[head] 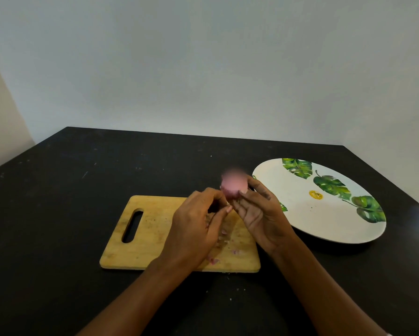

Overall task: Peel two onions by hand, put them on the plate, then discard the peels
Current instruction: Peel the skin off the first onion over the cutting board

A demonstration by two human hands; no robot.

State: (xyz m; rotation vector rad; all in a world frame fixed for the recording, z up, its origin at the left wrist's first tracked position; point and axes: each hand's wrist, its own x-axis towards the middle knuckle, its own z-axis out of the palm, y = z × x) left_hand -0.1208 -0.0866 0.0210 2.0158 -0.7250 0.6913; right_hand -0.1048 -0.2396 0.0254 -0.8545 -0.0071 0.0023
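Note:
A pink-purple onion (232,184), blurred, is held above the far right corner of the wooden cutting board (145,238). My right hand (262,212) grips it from the right with fingers curled round it. My left hand (198,224) pinches at the onion's near side with thumb and fingertips. Several small pink peel scraps (213,261) lie on the board below my hands. The white plate (300,214) with green leaf prints sits to the right and holds no onion. No second onion is in view.
The board has a handle slot (132,225) at its left end. Everything rests on a black table (58,214) against a pale wall. A few tiny white crumbs (228,278) lie on the table in front of the board.

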